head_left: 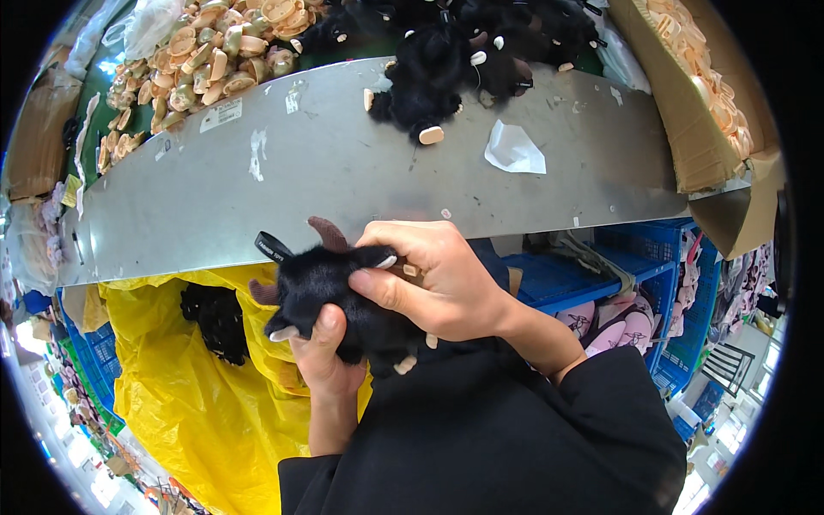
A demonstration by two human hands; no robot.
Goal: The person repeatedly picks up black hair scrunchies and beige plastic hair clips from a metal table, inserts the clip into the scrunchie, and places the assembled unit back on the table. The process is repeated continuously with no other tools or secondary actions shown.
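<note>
A black plush toy [312, 283] with brown horns, pale-lined ears and beige feet is held in front of my body, just off the bench's near edge. My right hand [433, 279] grips its upper side, thumb pressed into the fur and fingers curled behind near one ear. From below, my left hand [326, 352] holds the other side, thumb up beside the lower ear. A black ribbon loop [273, 246] with pale print sticks out from the top of the toy's head. The toy's face is hidden from me.
Across the metal bench [343, 163] lie more black plush toys [429, 73], a white paper scrap [515, 148] and a heap of beige plastic parts [215, 60]. A cardboard box [687, 112] of beige parts stands right. Below are a yellow plastic bag [172, 386] and blue crates [558, 283].
</note>
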